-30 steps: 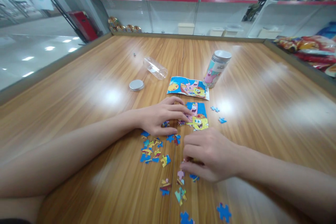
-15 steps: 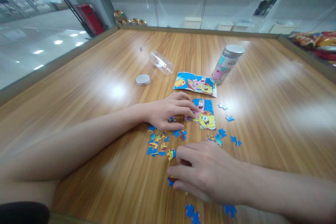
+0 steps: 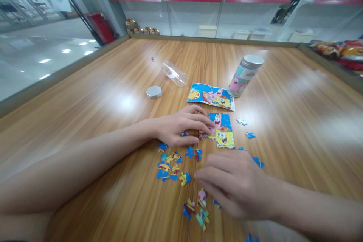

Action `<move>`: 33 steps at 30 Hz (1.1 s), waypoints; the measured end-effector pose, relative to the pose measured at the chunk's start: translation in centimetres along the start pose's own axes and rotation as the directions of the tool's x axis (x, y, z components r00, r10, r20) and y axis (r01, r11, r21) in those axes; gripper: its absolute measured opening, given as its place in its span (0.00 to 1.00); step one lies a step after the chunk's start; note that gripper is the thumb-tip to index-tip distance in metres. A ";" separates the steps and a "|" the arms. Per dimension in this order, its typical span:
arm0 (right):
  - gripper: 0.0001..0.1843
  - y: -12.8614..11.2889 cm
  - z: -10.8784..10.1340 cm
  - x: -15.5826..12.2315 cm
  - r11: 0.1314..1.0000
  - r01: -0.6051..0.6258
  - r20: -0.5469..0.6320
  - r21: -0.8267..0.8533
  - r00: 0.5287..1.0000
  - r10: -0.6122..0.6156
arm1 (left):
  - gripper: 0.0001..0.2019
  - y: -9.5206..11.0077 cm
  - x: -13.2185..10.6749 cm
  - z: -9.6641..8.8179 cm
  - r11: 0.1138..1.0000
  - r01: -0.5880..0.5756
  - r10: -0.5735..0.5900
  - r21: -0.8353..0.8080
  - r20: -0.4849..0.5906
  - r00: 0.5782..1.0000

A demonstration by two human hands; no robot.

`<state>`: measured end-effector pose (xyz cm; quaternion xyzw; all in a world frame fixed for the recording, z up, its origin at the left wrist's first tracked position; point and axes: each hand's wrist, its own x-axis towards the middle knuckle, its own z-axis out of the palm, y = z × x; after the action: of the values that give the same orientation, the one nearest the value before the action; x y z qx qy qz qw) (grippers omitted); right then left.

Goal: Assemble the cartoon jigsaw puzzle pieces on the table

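My left hand (image 3: 183,125) lies with fingers spread, its fingertips on the left side of a joined section of jigsaw puzzle (image 3: 225,134) that shows a yellow and a pink cartoon figure on blue. My right hand (image 3: 232,181) is held low, just in front of that section, over loose pieces. Its fingers are bent together and partly smeared; whatever is between them is hidden. Loose puzzle pieces (image 3: 169,166) lie in a cluster below my left hand. More pieces (image 3: 202,217) sit left of and below my right hand, and a few blue pieces (image 3: 250,135) lie to the right.
Behind the puzzle lies a picture sheet (image 3: 210,96). A printed canister (image 3: 245,75) with a silver lid stands at its right end. A clear plastic jar (image 3: 175,73) lies on its side near a silver lid (image 3: 154,92). The wooden table (image 3: 99,121) has a raised rim; shelves stand beyond.
My right hand has moved right, uncovering pieces to its left and covering some near the joined section. My left hand stays on the puzzle. The view has tilted up slightly.
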<state>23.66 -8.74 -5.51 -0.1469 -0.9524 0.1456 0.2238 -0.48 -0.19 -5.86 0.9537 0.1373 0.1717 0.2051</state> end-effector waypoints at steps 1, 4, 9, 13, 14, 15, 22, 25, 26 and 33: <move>0.08 0.5 -0.1 -0.2 0.999 -0.037 -0.044 -0.021 0.998 0.036 | 0.21 0.0 0.0 0.0 1.000 0.002 -0.002 -0.002 0.000 1.000; 0.08 1.9 0.0 -0.4 0.988 -0.123 -0.127 -0.091 0.986 0.110 | 0.20 -0.1 -0.2 0.0 1.000 0.008 -0.008 0.001 -0.016 1.000; 0.10 2.7 0.2 0.0 0.974 -0.169 -0.123 -0.154 0.981 0.151 | 0.22 -0.2 -0.4 0.2 1.000 0.000 0.000 0.000 -0.040 0.999; 0.12 2.4 0.3 0.3 0.968 -0.185 -0.053 -0.169 0.983 0.178 | 0.23 -0.2 -0.4 0.4 1.000 0.002 -0.002 0.016 -0.028 1.000; 0.12 2.3 0.3 0.3 0.967 -0.187 -0.037 -0.174 0.982 0.183 | 0.23 -0.2 -0.4 0.4 1.000 0.003 -0.003 0.012 -0.030 1.000; 0.12 2.2 0.3 0.3 0.966 -0.186 -0.022 -0.178 0.982 0.185 | 0.23 -0.2 -0.3 0.4 1.000 0.004 -0.004 0.003 -0.036 0.999; 0.13 2.0 0.1 0.3 0.973 -0.153 -0.013 -0.175 0.988 0.153 | 0.18 -0.7 -0.3 -0.5 0.932 0.085 -0.150 -0.352 -0.163 0.975; 0.13 2.0 0.1 0.2 0.978 -0.130 -0.006 -0.165 0.991 0.131 | 0.16 -1.4 -0.6 -0.6 0.861 0.086 -0.224 -0.501 -0.222 0.949; 0.13 2.0 0.0 0.2 0.980 -0.123 0.003 -0.158 0.992 0.126 | 0.15 -1.5 -0.7 -0.6 0.851 0.084 -0.231 -0.519 -0.225 0.947; 0.12 1.7 0.1 0.0 0.994 -0.023 0.098 -0.110 0.995 0.034 | 0.14 -1.3 -0.6 -0.6 0.833 0.095 -0.249 -0.545 -0.215 0.944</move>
<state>23.96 -7.22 -6.13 -0.1649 -0.9667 0.1039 0.1656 -1.45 1.00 -6.13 0.8104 0.1982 0.3151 0.4523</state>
